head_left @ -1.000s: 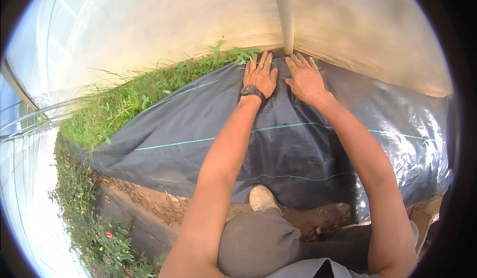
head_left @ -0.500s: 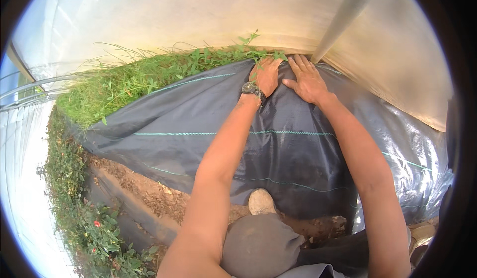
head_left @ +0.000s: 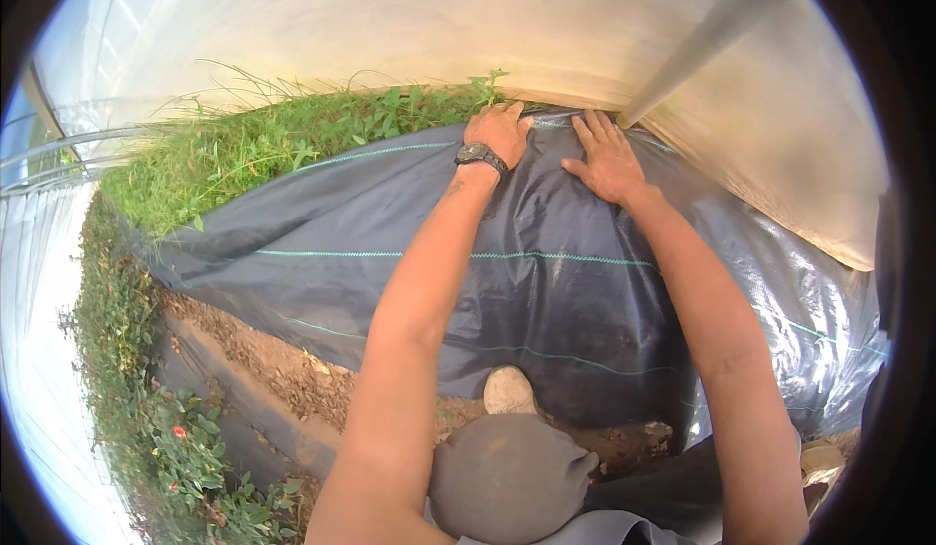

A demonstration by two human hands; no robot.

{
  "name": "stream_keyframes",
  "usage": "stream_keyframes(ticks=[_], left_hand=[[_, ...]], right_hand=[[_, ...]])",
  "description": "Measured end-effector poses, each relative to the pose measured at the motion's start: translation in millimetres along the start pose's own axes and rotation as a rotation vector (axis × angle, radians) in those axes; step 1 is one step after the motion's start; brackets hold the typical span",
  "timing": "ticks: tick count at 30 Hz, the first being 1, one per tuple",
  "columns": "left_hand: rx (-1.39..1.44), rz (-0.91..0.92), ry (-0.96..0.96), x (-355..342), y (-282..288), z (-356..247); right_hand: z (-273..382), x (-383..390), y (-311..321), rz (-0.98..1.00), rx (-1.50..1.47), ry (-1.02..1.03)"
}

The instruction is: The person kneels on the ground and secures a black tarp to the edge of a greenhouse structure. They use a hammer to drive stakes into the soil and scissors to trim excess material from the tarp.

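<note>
A black woven ground sheet (head_left: 390, 214) with green stitched lines spreads in wrinkled folds before me. My left hand (head_left: 495, 134), below a watch on its wrist, rests on the sheet's far edge beside the grass (head_left: 380, 106), fingers slightly bent and apart. Just to its right, my right hand (head_left: 603, 160) lies palm down on the same edge, fingers stretched out and thumb spread. A pale round post (head_left: 687, 53) stands at that edge, just beyond my right fingertips, against a translucent plastic wall (head_left: 390, 19).
My knee (head_left: 502, 477) and pale shoe (head_left: 509, 389) are below my arms. Bare soil (head_left: 273, 369) shows along the sheet's near edge. Shrubs with red flowers (head_left: 178, 432) line the lower left. Curved metal tubes (head_left: 58, 145) cross at the left.
The view has turned, so the post appears farther right and slanted. My left hand has shifted a little left along the edge, its fingers more bent. My right hand stays pressed on the sheet.
</note>
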State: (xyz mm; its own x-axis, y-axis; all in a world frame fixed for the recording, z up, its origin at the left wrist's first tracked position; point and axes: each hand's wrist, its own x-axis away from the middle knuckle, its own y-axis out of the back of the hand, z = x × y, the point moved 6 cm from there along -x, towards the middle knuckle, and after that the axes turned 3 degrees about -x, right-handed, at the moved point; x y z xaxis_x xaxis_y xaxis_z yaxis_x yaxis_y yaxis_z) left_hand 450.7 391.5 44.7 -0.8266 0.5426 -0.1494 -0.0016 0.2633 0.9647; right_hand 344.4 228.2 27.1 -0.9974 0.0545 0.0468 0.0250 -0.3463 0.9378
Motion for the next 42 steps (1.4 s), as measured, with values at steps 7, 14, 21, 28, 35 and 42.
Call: stream_keyframes(ticks=[7, 14, 21, 28, 35, 42], left_hand=[[0.037, 0.374, 0.233, -51, 2, 50], [0.237, 0.342, 0.045, -42, 11, 36], [0.073, 0.336, -0.035, -53, 8, 55], [-0.081, 0.414, -0.1, -44, 15, 31], [-0.21, -0.039, -0.292, -20, 44, 21], [-0.314, 0.082, -0.089, -40, 53, 12]], right_hand=[[13, -9, 7, 0.081, -0.014, 0.001], [-1, -4, 6, 0.011, -0.021, 0.029], [13, -7, 8, 0.065, -0.03, -0.008], [-7, 1, 7, 0.036, -0.017, -0.033], [-1, -2, 5, 0.07, -0.017, -0.043], [2, 1, 5, 0.059, 0.001, -0.074]])
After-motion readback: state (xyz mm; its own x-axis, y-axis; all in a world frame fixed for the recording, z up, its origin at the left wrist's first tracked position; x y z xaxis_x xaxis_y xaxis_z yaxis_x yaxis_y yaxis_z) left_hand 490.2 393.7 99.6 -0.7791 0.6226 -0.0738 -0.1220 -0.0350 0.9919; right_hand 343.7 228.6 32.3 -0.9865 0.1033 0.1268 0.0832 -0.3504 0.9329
